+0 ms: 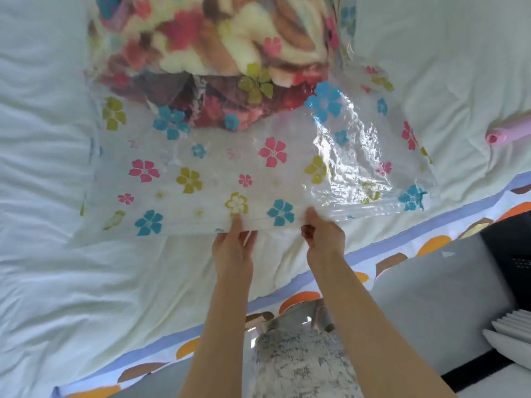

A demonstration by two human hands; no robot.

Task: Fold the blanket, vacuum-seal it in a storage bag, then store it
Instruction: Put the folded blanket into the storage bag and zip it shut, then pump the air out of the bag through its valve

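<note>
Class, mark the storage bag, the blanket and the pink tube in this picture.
storage bag (273, 179), head view, flat clear flowered part
blanket (224, 38), head view, folded bulk inside the bag
pink tube (505, 133), head view, near its round end

The room is bright with soft, even daylight that washes the white bed sheet (71, 268) pale and leaves only faint grey shadows in its creases. Hard white glare breaks over the crinkled plastic on the right side of the storage bag (201, 179), hiding what lies beneath. At the far end the blanket (230, 38) inside it is smeared and out of focus. The wide lens bows the bed's near edge and stretches the corners.
</note>
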